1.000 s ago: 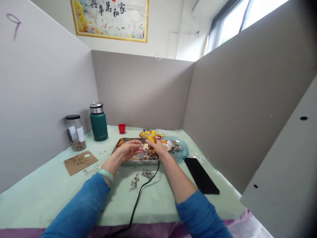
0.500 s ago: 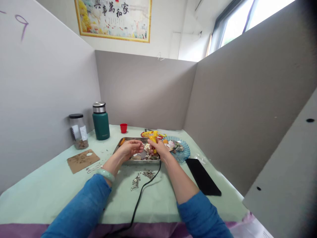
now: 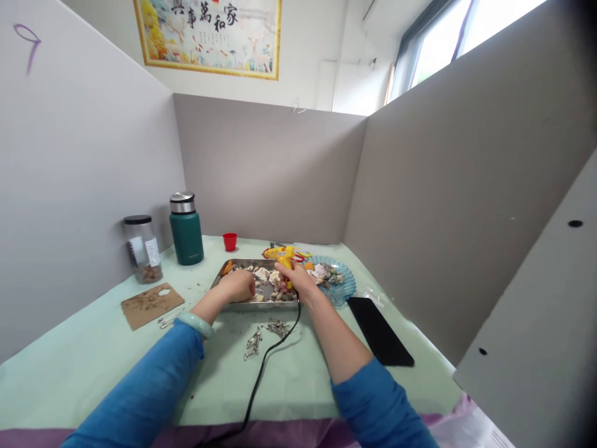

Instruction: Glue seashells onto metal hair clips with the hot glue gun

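My right hand (image 3: 297, 280) is wrapped round the handle of a yellow glue gun (image 3: 285, 255), whose nozzle points left above the tray. A black cord (image 3: 263, 367) runs from its handle down to the table's front edge. My left hand (image 3: 237, 286) is lowered into the left part of a metal tray (image 3: 275, 305), its fingers curled down and closed. Whatever the fingertips hold is hidden under the hand. Shells (image 3: 274, 277) and small stones lie in the tray around both hands.
A blue plate (image 3: 347, 285) with shells stands right of the tray, near a black flat panel (image 3: 380, 330). Small metal clips (image 3: 253, 344) lie in front. At left are a brown card (image 3: 152, 305), a jar (image 3: 143, 249) and a green bottle (image 3: 186, 230); a red cup (image 3: 230, 241) is behind.
My left hand has turned over and dropped into the tray, its fingers curling downward. My right hand keeps the glue gun in nearly the same place. The view has shifted slightly.
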Action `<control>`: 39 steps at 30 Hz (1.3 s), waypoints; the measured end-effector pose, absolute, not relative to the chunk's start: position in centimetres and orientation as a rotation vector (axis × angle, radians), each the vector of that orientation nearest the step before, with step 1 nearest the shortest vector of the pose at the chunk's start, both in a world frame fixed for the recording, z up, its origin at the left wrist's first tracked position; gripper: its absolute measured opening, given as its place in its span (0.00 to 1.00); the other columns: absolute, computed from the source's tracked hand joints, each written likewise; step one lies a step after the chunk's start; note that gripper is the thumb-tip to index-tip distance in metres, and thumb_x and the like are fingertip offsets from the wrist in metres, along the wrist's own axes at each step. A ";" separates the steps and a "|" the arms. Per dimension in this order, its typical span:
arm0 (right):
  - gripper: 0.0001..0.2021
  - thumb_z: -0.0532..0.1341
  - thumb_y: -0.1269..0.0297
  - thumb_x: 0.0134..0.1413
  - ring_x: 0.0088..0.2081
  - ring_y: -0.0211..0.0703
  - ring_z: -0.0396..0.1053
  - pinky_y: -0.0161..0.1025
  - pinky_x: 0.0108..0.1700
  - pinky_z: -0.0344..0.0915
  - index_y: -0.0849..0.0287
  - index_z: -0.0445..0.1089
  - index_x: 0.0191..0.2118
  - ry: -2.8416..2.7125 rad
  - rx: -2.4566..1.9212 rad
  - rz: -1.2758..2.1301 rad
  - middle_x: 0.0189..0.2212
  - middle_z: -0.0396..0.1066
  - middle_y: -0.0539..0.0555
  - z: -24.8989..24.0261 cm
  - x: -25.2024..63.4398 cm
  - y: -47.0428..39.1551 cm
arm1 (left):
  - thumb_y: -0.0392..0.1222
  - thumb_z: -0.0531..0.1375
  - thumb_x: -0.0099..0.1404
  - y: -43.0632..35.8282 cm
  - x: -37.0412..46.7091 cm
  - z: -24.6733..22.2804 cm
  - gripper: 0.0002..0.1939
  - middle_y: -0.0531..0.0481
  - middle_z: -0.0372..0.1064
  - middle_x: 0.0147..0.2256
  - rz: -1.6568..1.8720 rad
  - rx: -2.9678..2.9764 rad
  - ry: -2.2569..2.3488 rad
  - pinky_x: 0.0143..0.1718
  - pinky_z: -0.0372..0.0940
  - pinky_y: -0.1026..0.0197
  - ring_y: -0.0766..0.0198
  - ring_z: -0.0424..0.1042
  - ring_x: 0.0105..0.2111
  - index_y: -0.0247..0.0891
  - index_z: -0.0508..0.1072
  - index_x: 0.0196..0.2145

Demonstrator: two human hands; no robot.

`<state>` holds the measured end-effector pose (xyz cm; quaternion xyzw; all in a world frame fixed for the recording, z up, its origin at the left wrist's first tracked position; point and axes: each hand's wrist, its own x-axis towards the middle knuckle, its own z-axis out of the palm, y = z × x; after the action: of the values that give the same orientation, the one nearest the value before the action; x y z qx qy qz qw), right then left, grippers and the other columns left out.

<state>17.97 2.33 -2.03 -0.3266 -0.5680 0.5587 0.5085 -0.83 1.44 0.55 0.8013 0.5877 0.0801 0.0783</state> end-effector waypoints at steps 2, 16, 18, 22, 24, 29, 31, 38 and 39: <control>0.17 0.65 0.52 0.44 0.16 0.32 0.57 0.31 0.15 0.53 0.57 0.58 0.28 -1.370 -0.798 1.340 0.17 0.59 0.44 -2.0 18.0 2.3 | 0.32 0.61 0.41 1.7 -0.8 0.1 0.04 0.45 0.74 0.22 0.306 2.403 1.748 0.29 0.59 0.64 0.57 0.71 0.28 0.40 0.76 0.16; 0.17 0.65 0.52 0.44 0.15 0.32 0.56 0.31 0.14 0.53 0.57 0.58 0.28 -1.384 -0.764 1.336 0.17 0.59 0.44 -1.9 17.9 2.3 | 0.37 0.69 0.47 0.5 -0.8 0.2 0.14 0.42 0.74 0.29 0.898 1.243 1.047 0.27 0.69 0.65 0.62 0.75 0.27 0.32 0.67 0.26; 0.17 0.65 0.52 0.44 0.15 0.32 0.56 0.31 0.15 0.54 0.57 0.58 0.27 -1.403 -0.765 1.319 0.17 0.58 0.45 -2.0 18.0 2.3 | 0.34 0.69 0.47 0.5 -1.0 0.2 0.14 0.41 0.74 0.30 0.908 1.194 1.019 0.27 0.70 0.65 0.61 0.76 0.28 0.32 0.67 0.27; 0.18 0.65 0.50 0.45 0.15 0.32 0.57 0.31 0.15 0.55 0.57 0.58 0.27 -1.417 -0.777 1.314 0.16 0.58 0.45 -2.1 18.0 2.4 | 0.30 0.69 0.47 0.6 -1.2 0.1 0.13 0.40 0.74 0.30 0.923 1.153 1.002 0.26 0.70 0.66 0.59 0.76 0.29 0.31 0.67 0.27; 0.18 0.65 0.51 0.45 0.15 0.32 0.57 0.31 0.15 0.55 0.57 0.58 0.28 -1.405 -0.790 1.322 0.17 0.59 0.45 -2.1 18.0 2.4 | 0.29 0.69 0.47 0.6 -1.3 0.0 0.14 0.40 0.74 0.30 0.931 1.143 1.002 0.26 0.71 0.66 0.59 0.76 0.29 0.31 0.67 0.28; 0.18 0.65 0.51 0.44 0.16 0.32 0.57 0.30 0.15 0.53 0.57 0.58 0.28 -1.389 -0.804 1.333 0.18 0.59 0.45 -1.9 18.0 2.2 | 0.28 0.69 0.45 0.3 -1.4 0.1 0.17 0.42 0.73 0.27 0.966 1.117 0.981 0.25 0.70 0.65 0.59 0.76 0.27 0.31 0.68 0.31; 0.18 0.65 0.51 0.43 0.15 0.31 0.57 0.30 0.15 0.54 0.57 0.59 0.28 -1.394 -0.805 1.333 0.18 0.59 0.45 -1.8 18.0 2.1 | 0.28 0.69 0.45 0.3 -1.5 0.2 0.17 0.44 0.73 0.26 0.975 1.112 0.954 0.25 0.70 0.65 0.61 0.75 0.26 0.31 0.69 0.34; 0.18 0.65 0.51 0.44 0.16 0.32 0.57 0.31 0.15 0.53 0.57 0.59 0.28 -1.390 -0.785 1.354 0.17 0.59 0.45 -1.7 18.0 2.1 | 0.28 0.66 0.50 0.3 -1.9 0.4 0.09 0.44 0.73 0.24 1.000 1.095 0.938 0.28 0.70 0.66 0.64 0.74 0.25 0.29 0.74 0.32; 0.18 0.65 0.51 0.44 0.16 0.32 0.56 0.31 0.15 0.53 0.57 0.59 0.27 -1.392 -0.787 1.351 0.17 0.59 0.45 -1.7 18.0 2.1 | 0.28 0.66 0.51 0.2 -1.9 0.4 0.09 0.44 0.73 0.24 1.007 1.088 0.936 0.28 0.70 0.65 0.65 0.74 0.25 0.29 0.75 0.33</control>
<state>18.00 2.09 -1.72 -0.3254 -0.5757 0.5589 0.5004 -1.90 0.22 0.41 0.4770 0.4104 0.4416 0.6395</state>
